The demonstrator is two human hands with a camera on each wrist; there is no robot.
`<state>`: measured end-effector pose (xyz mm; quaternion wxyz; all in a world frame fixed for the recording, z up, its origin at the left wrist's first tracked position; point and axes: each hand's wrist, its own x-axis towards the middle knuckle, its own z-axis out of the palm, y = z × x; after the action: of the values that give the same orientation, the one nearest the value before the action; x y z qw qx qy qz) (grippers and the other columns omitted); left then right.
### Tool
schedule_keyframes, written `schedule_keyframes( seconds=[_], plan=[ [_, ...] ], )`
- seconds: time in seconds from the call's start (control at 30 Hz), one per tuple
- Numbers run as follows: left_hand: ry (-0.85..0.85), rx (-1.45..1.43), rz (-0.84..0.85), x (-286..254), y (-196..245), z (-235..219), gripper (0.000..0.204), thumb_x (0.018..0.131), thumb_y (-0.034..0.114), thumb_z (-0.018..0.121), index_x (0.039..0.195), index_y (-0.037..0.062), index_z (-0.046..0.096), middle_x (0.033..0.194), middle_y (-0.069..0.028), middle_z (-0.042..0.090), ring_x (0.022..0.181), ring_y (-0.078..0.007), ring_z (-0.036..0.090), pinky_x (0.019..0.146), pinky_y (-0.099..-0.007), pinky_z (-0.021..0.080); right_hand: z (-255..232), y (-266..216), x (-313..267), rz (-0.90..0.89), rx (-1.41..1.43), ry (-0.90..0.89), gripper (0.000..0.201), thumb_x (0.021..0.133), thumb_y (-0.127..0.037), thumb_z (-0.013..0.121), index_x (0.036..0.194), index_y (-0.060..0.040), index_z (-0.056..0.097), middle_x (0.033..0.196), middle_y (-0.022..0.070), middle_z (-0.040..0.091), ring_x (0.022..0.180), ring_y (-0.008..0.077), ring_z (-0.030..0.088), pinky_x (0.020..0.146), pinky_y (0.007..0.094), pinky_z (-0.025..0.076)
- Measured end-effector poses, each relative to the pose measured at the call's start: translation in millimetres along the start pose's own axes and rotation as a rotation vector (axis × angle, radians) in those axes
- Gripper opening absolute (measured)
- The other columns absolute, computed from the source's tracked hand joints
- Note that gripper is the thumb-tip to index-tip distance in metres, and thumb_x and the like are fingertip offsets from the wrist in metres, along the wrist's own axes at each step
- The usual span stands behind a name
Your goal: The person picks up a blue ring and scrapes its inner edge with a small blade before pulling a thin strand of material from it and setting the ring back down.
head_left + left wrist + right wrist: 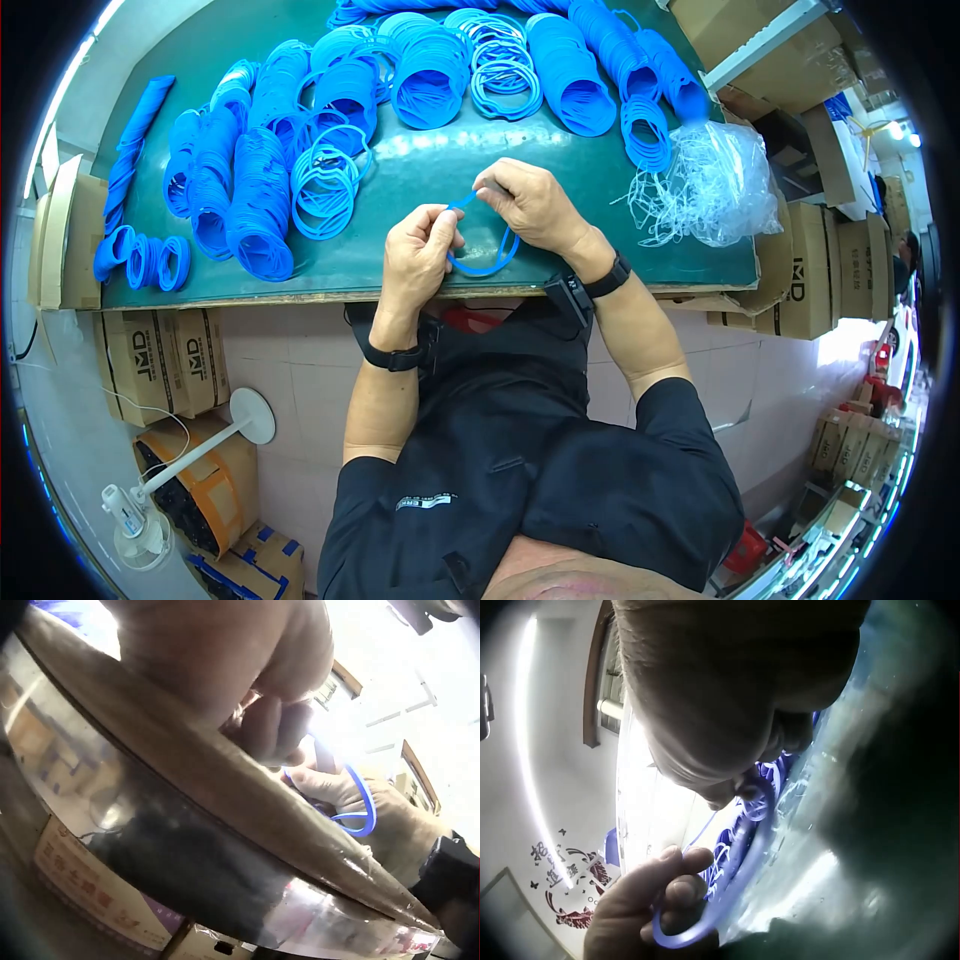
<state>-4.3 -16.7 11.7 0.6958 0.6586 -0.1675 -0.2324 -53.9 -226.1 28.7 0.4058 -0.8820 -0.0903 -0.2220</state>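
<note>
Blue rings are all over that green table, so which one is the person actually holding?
The single blue ring at the table's near edge, pinched between the left hand and right hand. All the others lie in stacked piles farther back, untouched.

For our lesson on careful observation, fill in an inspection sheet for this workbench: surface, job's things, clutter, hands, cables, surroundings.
Surface: green table top, worn front edge.
Job's things: one blue ring held between both hands above the front edge; stacks of blue rings across the top.
Clutter: clear plastic bag with pale strips at the right.
Hands: left hand and right hand both pinch the ring.
Cables: white cord on the floor, left.
Surroundings: cardboard boxes under and beside the table; white fan on the floor.
</note>
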Motion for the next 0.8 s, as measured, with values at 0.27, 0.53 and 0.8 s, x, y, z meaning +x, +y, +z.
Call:
schedule_keyframes(
  seconds=[0.27,0.53,0.8],
  plan=[
    [0.173,0.0,0.006,1,-1,15,0.019,0.105,0.016,0.065,0.106,-0.0007,0.074,0.074,-0.001,0.066,0.054,-0.0037,0.054,0.05,-0.0188,0.042,12,-19,1,0.073,-0.076,0.14,0.026,0.092,-0.008,0.071,0.114,-0.0022,0.058,0.101,0.0187,0.066,0.089,0.039,0.069,0.074,0.046,0.056],
    [0.173,0.016,0.025,0,-2,15,0.021,0.106,0.015,0.064,0.115,-0.0014,0.074,0.078,-0.0015,0.067,0.057,-0.0045,0.058,0.051,-0.019,0.044,18,-20,0,-0.05,-0.123,0.089,0.02,0.093,-0.004,0.068,0.112,-0.0029,0.062,0.093,0.0177,0.067,0.084,0.0372,0.07,0.067,0.0444,0.056],
    [0.127,-0.006,0.036,-3,-2,15,0.025,0.108,0.014,0.059,0.121,-0.0014,0.073,0.081,-0.0005,0.067,0.059,-0.0043,0.058,0.054,-0.0189,0.047,27,-21,-4,-0.017,-0.123,0.166,0.009,0.091,-0.005,0.068,0.096,-0.0045,0.06,0.083,0.0158,0.068,0.073,0.0364,0.07,0.061,0.0447,0.055]
  ],
)
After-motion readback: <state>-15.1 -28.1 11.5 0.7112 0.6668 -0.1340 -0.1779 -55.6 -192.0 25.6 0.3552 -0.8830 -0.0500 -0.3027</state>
